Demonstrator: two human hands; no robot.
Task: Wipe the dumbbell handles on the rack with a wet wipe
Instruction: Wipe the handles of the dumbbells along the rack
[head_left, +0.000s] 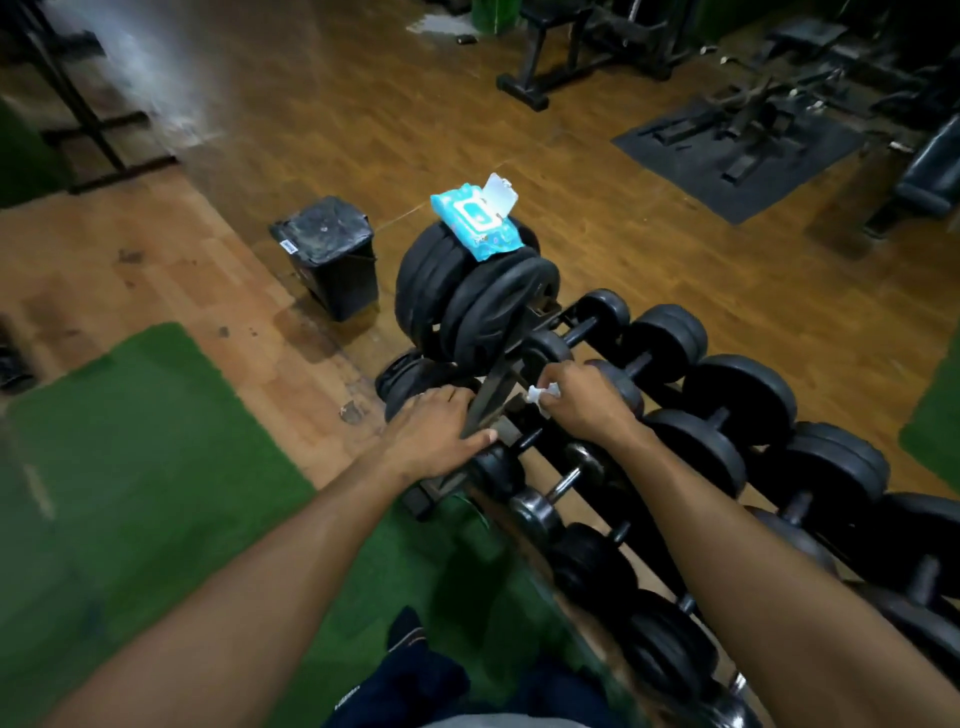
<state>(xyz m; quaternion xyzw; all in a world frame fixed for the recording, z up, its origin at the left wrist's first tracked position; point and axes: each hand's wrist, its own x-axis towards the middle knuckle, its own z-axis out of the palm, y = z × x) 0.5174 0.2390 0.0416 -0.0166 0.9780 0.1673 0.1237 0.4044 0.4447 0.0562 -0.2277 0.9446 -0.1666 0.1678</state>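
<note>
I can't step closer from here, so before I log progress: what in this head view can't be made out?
- Handle under the right hand: the hand and the bunched wet wipe cover it, so contact is unclear.
- Rack frame: partly under the left hand.
- Near dumbbells: dark, cut off by the bottom edge.
- Wipes pack print: too small.
- Bin contents: not visible.

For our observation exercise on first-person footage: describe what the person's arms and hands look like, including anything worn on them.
Both forearms are bare up to the frame edge; no sleeves show. The left hand and right hand wear no gloves, and no watch, ring or wristband is visible. The picture is too soft to show finer markings.
</note>
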